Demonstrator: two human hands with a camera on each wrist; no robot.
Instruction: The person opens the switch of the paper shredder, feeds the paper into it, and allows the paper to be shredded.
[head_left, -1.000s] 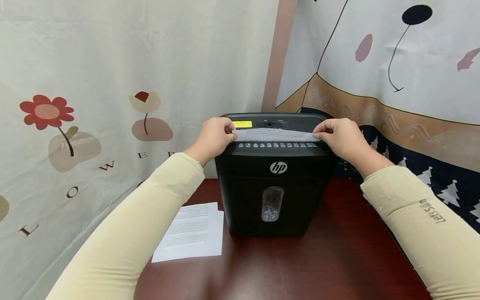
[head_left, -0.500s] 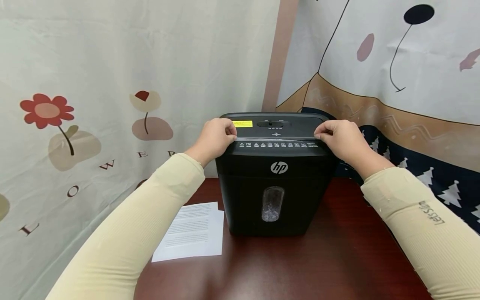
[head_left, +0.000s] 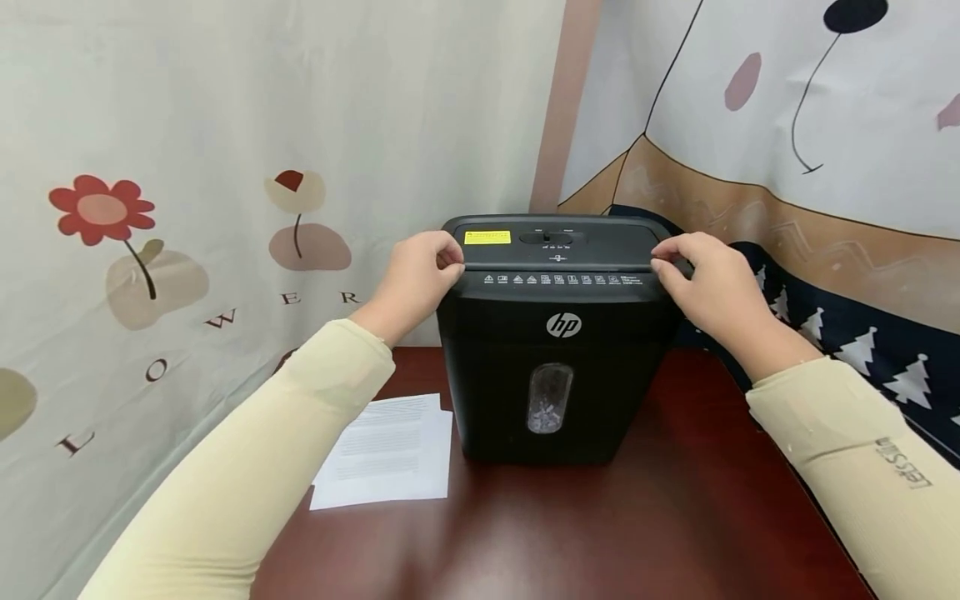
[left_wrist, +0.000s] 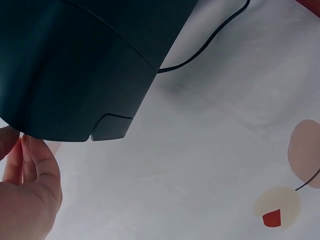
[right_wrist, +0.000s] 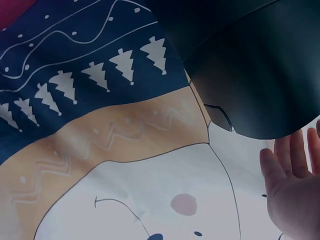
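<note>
In the head view a black HP paper shredder point(head_left: 558, 375) stands upright on the table. Pale shreds show low in its clear window point(head_left: 550, 408), and no paper sticks out of the top slot. My left hand point(head_left: 420, 279) hovers at the top left edge, its fingers loosely bent and nothing between them. At the top right edge is my right hand point(head_left: 708, 283), thumb and forefinger apart. Both wrist views show the shredder's dark side point(left_wrist: 75, 75) with the fingers beside its upper rim. Left of the shredder lie printed sheets point(head_left: 390, 458), partly overlapping.
The reddish-brown table point(head_left: 555, 533) extends in front of the shredder. A printed curtain point(head_left: 420, 108) hangs close behind, and another with white trees drapes on the right. A black power cord point(left_wrist: 210, 40) leaves the shredder's back.
The sheet held in the slot by both hands has sunk down into the shredder and out of sight. The hands have let go and moved slightly apart. The view has shifted a little.
</note>
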